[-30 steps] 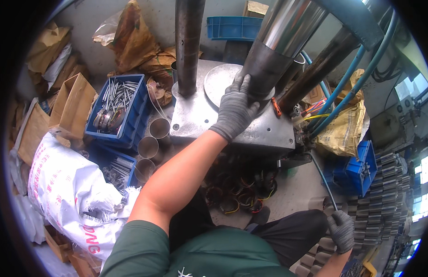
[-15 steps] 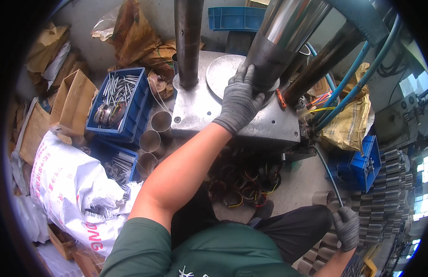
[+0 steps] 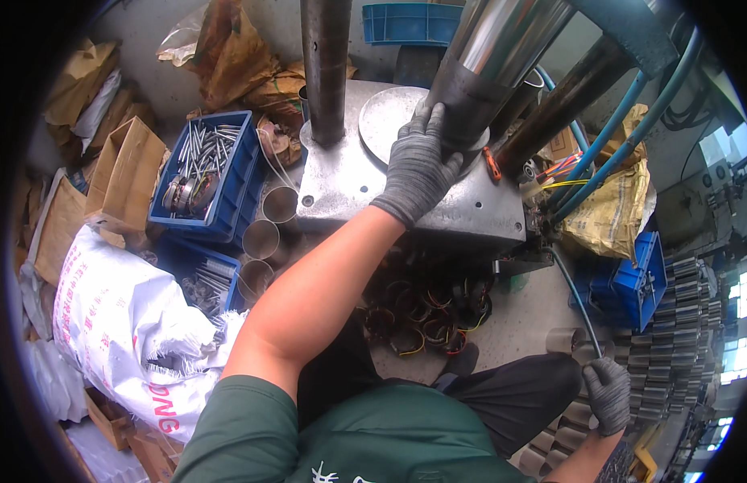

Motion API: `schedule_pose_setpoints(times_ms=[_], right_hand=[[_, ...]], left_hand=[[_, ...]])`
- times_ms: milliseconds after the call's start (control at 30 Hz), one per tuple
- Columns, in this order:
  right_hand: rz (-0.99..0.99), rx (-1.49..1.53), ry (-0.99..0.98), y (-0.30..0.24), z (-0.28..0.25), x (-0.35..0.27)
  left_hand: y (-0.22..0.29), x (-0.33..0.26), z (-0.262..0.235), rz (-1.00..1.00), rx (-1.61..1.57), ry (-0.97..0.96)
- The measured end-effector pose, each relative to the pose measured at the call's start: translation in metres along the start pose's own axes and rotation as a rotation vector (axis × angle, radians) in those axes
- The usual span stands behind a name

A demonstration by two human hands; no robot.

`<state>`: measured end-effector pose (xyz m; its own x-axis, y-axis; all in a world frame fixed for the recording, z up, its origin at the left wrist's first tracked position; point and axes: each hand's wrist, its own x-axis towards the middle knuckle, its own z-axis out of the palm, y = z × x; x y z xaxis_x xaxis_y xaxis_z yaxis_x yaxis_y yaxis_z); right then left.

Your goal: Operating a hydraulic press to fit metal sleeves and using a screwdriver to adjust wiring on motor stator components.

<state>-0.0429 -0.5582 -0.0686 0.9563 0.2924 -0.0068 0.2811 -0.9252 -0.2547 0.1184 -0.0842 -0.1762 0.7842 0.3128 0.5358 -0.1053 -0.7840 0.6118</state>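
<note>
My left hand (image 3: pixel 422 169), in a grey knit glove, lies against the near side of a dark metal sleeve (image 3: pixel 467 101). Its fingers are stretched upward along the sleeve and the thumb is spread toward the sleeve's lower edge. The sleeve stands under a shiny thick cylinder (image 3: pixel 502 36) of a press, above a pale round disc (image 3: pixel 381 121) on the metal bed (image 3: pixel 438 213). Low on the right, my right hand (image 3: pixel 608 396), gloved alike, is closed round the lower end of a thin lever rod (image 3: pixel 577 302). The rod rises toward the bed's right corner.
An orange-handled tool (image 3: pixel 492 163) lies on the bed near blue hoses (image 3: pixel 615 161). Dark wired rings (image 3: pixel 426 318) are under the bed. Left stand blue bins (image 3: pixel 248 157) of metal parts, open tubes (image 3: pixel 260 239) and a white sack (image 3: pixel 115 322). Stacked metal cylinders (image 3: pixel 671 338) fill the right.
The view has shifted very slightly. Both hands stay where they were, the left against the sleeve and the right on the lever rod.
</note>
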Motion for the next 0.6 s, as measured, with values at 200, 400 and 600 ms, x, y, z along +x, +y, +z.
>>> schedule_pose_setpoints(times_ms=[200,400,600], right_hand=[[-0.080,-0.033,-0.017,-0.008,-0.002,0.003],[-0.059,-0.031,-0.016,0.004,-0.001,0.000],[-0.049,-0.052,-0.023,-0.004,-0.004,0.003]], left_hand=[[-0.001,0.000,0.001,0.006,0.004,0.014],[0.001,0.000,0.000,0.009,0.007,0.015],[-0.002,0.000,0.002,0.017,0.017,0.039]])
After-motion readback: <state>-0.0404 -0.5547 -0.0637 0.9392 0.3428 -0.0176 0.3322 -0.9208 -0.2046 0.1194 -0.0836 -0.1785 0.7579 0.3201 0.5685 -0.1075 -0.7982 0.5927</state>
